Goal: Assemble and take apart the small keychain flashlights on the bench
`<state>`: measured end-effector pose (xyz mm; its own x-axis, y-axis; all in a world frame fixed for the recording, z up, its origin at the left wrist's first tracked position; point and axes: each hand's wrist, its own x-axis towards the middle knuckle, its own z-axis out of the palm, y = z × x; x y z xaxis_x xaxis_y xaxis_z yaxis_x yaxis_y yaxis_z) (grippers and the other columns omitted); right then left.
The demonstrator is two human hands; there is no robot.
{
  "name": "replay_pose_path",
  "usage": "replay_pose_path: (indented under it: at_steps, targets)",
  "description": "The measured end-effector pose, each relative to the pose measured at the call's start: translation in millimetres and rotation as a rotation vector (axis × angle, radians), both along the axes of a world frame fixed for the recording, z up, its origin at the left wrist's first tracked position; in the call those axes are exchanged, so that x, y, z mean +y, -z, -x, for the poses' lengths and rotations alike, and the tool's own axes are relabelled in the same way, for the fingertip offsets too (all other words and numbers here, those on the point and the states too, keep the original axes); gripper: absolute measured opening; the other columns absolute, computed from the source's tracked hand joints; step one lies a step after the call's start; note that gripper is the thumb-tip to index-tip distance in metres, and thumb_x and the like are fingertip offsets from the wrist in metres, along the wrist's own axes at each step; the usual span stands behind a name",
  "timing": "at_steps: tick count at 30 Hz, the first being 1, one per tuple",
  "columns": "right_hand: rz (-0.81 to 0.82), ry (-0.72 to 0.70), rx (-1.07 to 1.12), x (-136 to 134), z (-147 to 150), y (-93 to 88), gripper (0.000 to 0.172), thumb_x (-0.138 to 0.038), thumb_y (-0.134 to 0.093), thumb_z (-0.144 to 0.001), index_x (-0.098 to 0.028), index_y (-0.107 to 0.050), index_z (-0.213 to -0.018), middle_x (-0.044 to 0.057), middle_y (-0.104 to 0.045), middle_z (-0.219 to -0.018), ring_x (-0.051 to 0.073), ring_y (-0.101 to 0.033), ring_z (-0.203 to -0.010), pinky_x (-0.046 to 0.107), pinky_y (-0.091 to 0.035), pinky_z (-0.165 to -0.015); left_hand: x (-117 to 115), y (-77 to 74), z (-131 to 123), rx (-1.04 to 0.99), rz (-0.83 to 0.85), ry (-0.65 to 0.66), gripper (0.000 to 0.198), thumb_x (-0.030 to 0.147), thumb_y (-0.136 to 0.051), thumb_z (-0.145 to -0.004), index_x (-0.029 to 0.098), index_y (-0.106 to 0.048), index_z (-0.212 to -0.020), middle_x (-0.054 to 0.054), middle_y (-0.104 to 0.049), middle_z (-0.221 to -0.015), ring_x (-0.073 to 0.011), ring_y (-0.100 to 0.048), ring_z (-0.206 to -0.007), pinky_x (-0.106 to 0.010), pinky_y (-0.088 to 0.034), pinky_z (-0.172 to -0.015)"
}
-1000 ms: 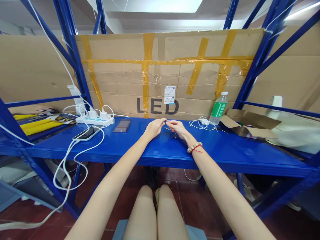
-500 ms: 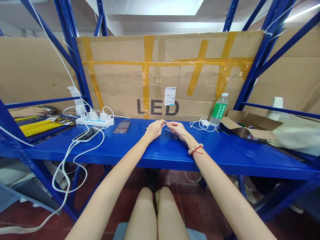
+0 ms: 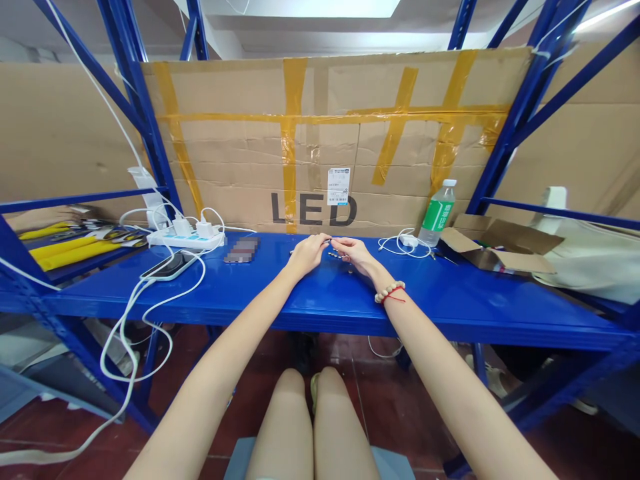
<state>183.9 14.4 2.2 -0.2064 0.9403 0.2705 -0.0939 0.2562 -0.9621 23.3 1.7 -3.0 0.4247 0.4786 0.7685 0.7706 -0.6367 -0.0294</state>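
My left hand (image 3: 309,253) and my right hand (image 3: 353,253) meet over the middle of the blue metal shelf (image 3: 320,300), fingers pinched together. Between the fingertips sits a small thin dark part (image 3: 329,241), too small to name. A few small dark pieces (image 3: 334,255) lie on the shelf just under the hands. A bead bracelet with a red thread (image 3: 389,292) circles my right wrist. My bare knees show below the shelf edge.
A white power strip (image 3: 186,237) with chargers and trailing white cables, a phone (image 3: 169,265) and a second blurred device (image 3: 242,249) lie to the left. A water bottle (image 3: 437,215), a white cable coil (image 3: 406,243) and an open cardboard box (image 3: 495,248) stand right. Taped cardboard marked LED backs the shelf.
The camera has tilted slightly, shifting the scene up a little. Both hands stay pinched together at the same spot on the shelf.
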Motion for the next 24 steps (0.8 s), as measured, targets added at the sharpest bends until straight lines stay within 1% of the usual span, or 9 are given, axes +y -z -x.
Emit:
replay_pose_path:
  at_steps: [9,13,17,24]
  targets:
    - [-0.019,-0.028,-0.031,-2.3,0.0,-0.5,0.042,-0.042,-0.078,-0.047,-0.014,-0.067,-0.076,-0.003,-0.051,-0.062,0.004,-0.037,-0.054,0.018,-0.023,-0.043,0.1,0.7,1.2,0.026,0.004,-0.027,0.022,0.019,-0.037,-0.091,0.016,-0.052,-0.105,-0.008,-0.064,-0.099,-0.0182,-0.06,-0.091,-0.03,-0.047,-0.081]
    - [-0.012,-0.025,-0.084,-3.6,-2.0,0.9,0.042,-0.041,-0.078,-0.046,-0.014,-0.067,-0.077,-0.003,-0.05,-0.06,0.005,-0.038,-0.053,0.018,-0.024,-0.043,0.0,1.6,4.1,0.081,0.012,-0.019,0.022,0.02,-0.038,-0.091,0.016,-0.053,-0.105,-0.007,-0.064,-0.102,-0.018,-0.059,-0.092,-0.03,-0.047,-0.084]
    - [0.003,-0.028,-0.136,-2.5,-4.3,3.5,0.042,-0.04,-0.079,-0.045,-0.014,-0.068,-0.075,-0.004,-0.049,-0.057,0.004,-0.036,-0.051,0.018,-0.023,-0.041,-0.7,1.6,6.8,0.155,0.023,-0.006,0.02,0.02,-0.04,-0.089,0.016,-0.055,-0.103,-0.008,-0.064,-0.101,-0.0183,-0.059,-0.09,-0.031,-0.047,-0.082]
    - [-0.006,-0.032,-0.169,2.8,-5.7,7.1,0.043,-0.043,-0.077,-0.046,-0.015,-0.067,-0.076,-0.004,-0.05,-0.058,0.005,-0.037,-0.052,0.017,-0.024,-0.042,-0.9,0.9,7.6,0.229,0.038,-0.016,0.02,0.02,-0.036,-0.091,0.014,-0.052,-0.103,-0.009,-0.064,-0.098,-0.0188,-0.059,-0.089,-0.03,-0.046,-0.08]
